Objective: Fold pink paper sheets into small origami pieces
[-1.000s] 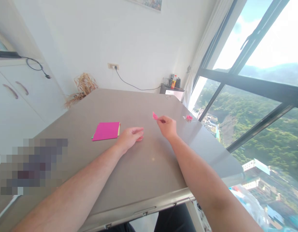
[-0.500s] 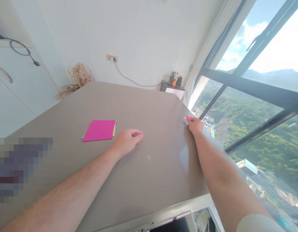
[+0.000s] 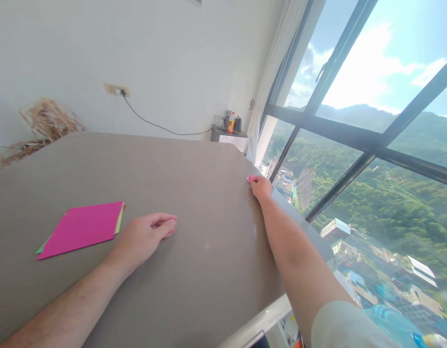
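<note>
Far out near the table's right edge, my right hand (image 3: pixel 261 187) is closed, its fingertips on a small pink paper piece (image 3: pixel 251 179). A bit of white shows beside that piece; the fingers cover the rest. My left hand (image 3: pixel 145 237) rests on the table left of the middle, fingers curled and thumb against them, with nothing visible in it. Just left of this hand lies a stack of coloured paper (image 3: pixel 83 228). Its top sheet is magenta, and green, yellow and red edges peek out beneath.
The grey table (image 3: pixel 194 164) reaches toward a white wall with a socket (image 3: pixel 116 90) and black cable. Dried stalks (image 3: pixel 51 121) stand at the far left corner. Bottles (image 3: pixel 231 122) sit on a small cabinet (image 3: pixel 228 138) behind the table. Large windows (image 3: pixel 335 130) line the right side.
My right hand has carried a small pink paper piece rightward to the pink pieces near the table's edge and stays there. My left hand keeps resting on the table. The view has turned right.
</note>
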`<state>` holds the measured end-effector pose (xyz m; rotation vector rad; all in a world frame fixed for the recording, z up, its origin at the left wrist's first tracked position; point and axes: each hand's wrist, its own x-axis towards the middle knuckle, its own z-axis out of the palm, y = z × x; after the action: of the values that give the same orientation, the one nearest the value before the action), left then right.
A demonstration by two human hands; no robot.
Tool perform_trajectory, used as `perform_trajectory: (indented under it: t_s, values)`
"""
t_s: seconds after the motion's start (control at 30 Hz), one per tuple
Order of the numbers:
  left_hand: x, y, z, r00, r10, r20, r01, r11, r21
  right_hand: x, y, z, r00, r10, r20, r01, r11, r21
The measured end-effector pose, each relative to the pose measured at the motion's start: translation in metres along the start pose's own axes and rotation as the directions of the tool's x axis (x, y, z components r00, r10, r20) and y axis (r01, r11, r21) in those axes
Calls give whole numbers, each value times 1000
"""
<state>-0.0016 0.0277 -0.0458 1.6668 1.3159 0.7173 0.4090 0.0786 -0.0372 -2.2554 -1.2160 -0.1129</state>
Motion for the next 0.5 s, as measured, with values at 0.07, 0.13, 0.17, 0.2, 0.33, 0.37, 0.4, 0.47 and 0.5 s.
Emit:
perform_trajectory:
  t_s: [0.07,0.13,0.17,0.2,0.33,0.37,0.4,0.47,0.5]
  values:
    - [-1,2,0,1000,-1,-1,1,1000,12,1,0,0,1000,-4,6,4,1000,-2]
    - [-2,3,0,1000,-1,-6,1,1000,21,2,0,1,1000,-9,8,9,1000,-7]
    - [-2,3,0,1000,2,-9,-2,1000,24,2,0,1,1000,-12,8,12,1000,-10]
    - [-2,4,0,1000,5,-11,-5,1000,27,3,1,2,1000,-14,7,14,1000,-13]
    - [-3,4,1,1000,10,-16,-9,999,35,4,1,3,1000,-15,7,15,1000,-19]
    - [-3,4,1,1000,8,-16,-8,999,35,4,1,3,1000,-15,8,15,1000,-19]
    - [-2,4,1,1000,8,-15,-7,999,33,5,2,3,1000,-16,8,16,1000,-19]
    - [-2,4,1,1000,7,-12,-7,1000,29,5,2,4,1000,-19,10,19,1000,-18]
    - [-2,4,1,1000,6,-10,-6,1000,29,5,3,4,1000,-21,10,21,1000,-17]
